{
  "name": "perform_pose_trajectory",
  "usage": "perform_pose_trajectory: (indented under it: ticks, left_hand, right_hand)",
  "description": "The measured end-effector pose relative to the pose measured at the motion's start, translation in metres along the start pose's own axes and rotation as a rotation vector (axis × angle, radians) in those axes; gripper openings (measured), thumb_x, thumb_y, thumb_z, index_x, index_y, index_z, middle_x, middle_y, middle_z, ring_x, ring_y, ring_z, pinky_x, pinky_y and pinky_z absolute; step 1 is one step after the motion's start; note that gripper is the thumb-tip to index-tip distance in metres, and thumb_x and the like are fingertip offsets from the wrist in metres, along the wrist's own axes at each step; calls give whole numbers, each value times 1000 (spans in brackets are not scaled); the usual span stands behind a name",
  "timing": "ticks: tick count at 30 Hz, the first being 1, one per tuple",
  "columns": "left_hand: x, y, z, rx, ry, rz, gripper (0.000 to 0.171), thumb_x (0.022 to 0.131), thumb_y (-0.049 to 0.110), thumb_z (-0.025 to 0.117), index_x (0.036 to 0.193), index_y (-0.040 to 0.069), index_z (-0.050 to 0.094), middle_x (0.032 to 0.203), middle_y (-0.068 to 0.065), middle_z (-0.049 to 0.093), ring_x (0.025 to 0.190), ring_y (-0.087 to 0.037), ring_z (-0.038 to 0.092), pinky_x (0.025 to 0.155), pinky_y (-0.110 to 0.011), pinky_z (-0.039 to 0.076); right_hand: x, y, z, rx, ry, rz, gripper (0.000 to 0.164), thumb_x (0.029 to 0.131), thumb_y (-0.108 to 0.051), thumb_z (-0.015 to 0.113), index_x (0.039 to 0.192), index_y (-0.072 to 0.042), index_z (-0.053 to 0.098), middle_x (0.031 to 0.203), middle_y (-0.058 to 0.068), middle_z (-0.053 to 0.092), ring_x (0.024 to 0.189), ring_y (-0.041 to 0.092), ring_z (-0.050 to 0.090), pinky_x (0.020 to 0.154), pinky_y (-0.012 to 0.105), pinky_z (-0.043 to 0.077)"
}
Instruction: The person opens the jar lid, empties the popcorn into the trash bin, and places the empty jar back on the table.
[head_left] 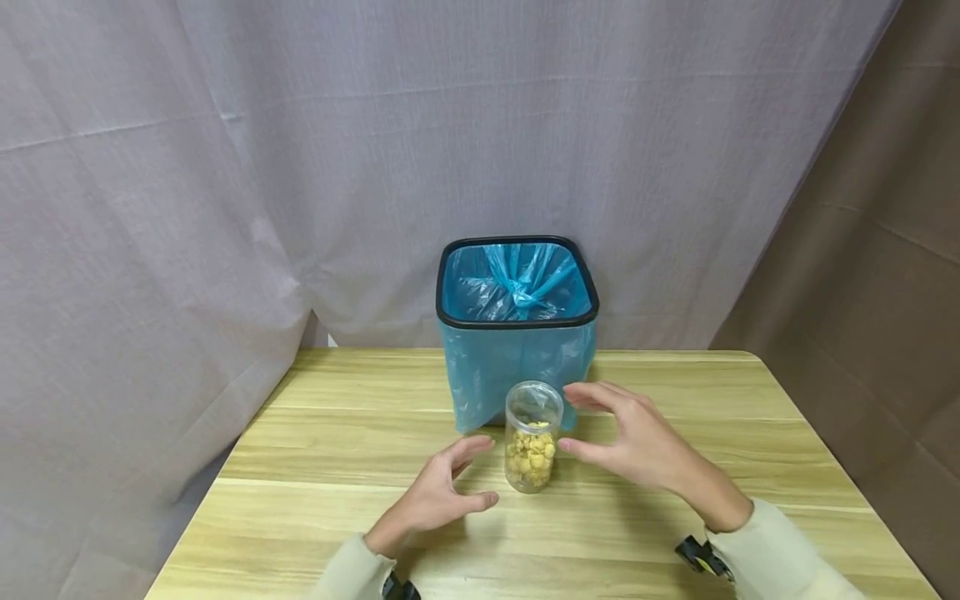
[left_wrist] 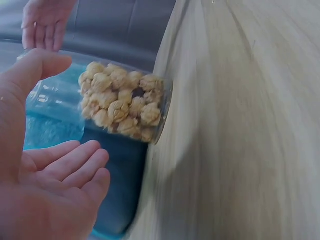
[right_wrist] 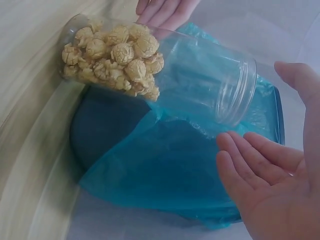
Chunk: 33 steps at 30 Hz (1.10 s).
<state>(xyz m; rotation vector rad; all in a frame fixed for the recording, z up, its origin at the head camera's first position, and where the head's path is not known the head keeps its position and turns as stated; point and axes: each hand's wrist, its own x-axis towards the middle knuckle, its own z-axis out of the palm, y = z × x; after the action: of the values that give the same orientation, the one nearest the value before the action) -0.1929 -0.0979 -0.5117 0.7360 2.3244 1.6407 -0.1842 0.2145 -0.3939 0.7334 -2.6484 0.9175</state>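
Observation:
A clear plastic jar (head_left: 533, 417) stands upright on the wooden table, its lower half filled with popcorn (head_left: 530, 456). No lid shows on its threaded mouth, which is plain in the right wrist view. My left hand (head_left: 442, 492) is just left of the jar, thumb and fingers apart and holding nothing. On the other side, my right hand (head_left: 637, 437) reaches toward the jar's upper part, fingers spread from the thumb, fingertips right beside the wall. In the left wrist view the popcorn (left_wrist: 120, 100) shows through the jar, beyond the left palm.
Right behind the jar stands a trash bin with a black rim (head_left: 517, 325) and a knotted blue plastic bag (head_left: 480, 367) lining it and hanging over its sides. Grey curtains (head_left: 375, 167) hang behind the wooden table (head_left: 337, 450), and a brown one (head_left: 862, 333) on the right.

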Motion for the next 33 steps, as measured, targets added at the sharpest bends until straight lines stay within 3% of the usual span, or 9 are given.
perform_pose_trajectory:
  ticks: [17, 25, 33]
  left_hand:
    - [44, -3, 30, -54, 23, 51, 85, 84, 27, 88, 157, 24, 45, 160, 1, 52, 154, -22, 44, 130, -49, 31]
    - [58, -1, 40, -57, 37, 73, 81, 84, 30, 88, 154, 23, 48, 150, 8, 60, 147, -17, 50, 125, -45, 39]
    - [61, 1, 45, -70, 83, 102, 76, 83, 27, 90, 149, 18, 53, 141, 5, 68, 134, -15, 61, 118, -36, 44]
  right_hand:
    - [19, 1, 13, 38, -11, -30, 70, 82, -37, 91, 140, -8, 64, 137, 11, 70, 119, 31, 73, 100, 53, 60]
    - [24, 0, 17, 16, -12, -58, 74, 82, -42, 90, 141, -7, 63, 138, 9, 69, 117, 28, 71, 98, 54, 60]
    - [27, -4, 22, -12, -14, -81, 75, 81, -39, 92, 141, -5, 63, 135, 9, 70, 115, 26, 70, 95, 49, 62]
